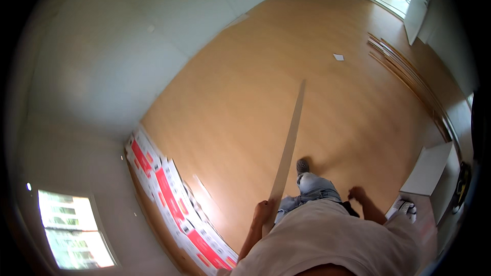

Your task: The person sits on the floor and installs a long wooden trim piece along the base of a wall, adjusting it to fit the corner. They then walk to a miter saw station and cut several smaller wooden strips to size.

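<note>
- The left hand point(263, 210) is closed around the lower end of a long thin plank point(289, 140), which runs up toward 12 o'clock above the wooden floor point(245, 97).
- The right hand point(356, 193) hangs free at 3 o'clock from the left; it looks loosely curled and holds nothing.
- Red and white boxes point(169, 194) lie along the wall at 9 o'clock.
- Thin strips point(409, 71) lie at 2 o'clock.

The person wears a loose, pale beige short-sleeved shirt point(332, 235) that fills the lower middle of the view. Below it show faded light-blue jeans point(314, 186), creased at the knee, and a grey shoe point(303, 165) with a darker toe. Both forearms are bare from the elbow down, with no gloves, watch or bands to be seen on either wrist.
</note>
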Available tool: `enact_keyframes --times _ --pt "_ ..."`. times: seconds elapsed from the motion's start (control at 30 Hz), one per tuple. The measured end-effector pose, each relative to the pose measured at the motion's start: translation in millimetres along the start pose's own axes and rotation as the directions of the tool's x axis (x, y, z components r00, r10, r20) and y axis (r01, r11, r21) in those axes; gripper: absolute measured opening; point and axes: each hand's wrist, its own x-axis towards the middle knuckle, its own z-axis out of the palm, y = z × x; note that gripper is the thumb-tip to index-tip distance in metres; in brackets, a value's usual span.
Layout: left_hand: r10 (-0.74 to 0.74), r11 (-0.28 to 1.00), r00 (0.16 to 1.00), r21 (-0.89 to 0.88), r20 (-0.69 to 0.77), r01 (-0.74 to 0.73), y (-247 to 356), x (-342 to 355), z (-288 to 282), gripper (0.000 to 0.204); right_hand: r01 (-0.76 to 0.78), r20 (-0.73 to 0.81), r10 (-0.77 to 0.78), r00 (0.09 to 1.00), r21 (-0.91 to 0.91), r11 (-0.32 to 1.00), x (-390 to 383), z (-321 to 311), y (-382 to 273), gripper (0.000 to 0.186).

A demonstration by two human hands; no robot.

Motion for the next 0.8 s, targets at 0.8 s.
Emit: enact_keyframes --times 0.8 --pt "0.071 0.947 0.882 -0.310 0.466 0.087 418 568 -282 0.042 -0.083 -0.254 0.158 0.954 0.281 0.956 281 -18 -476 0.014"
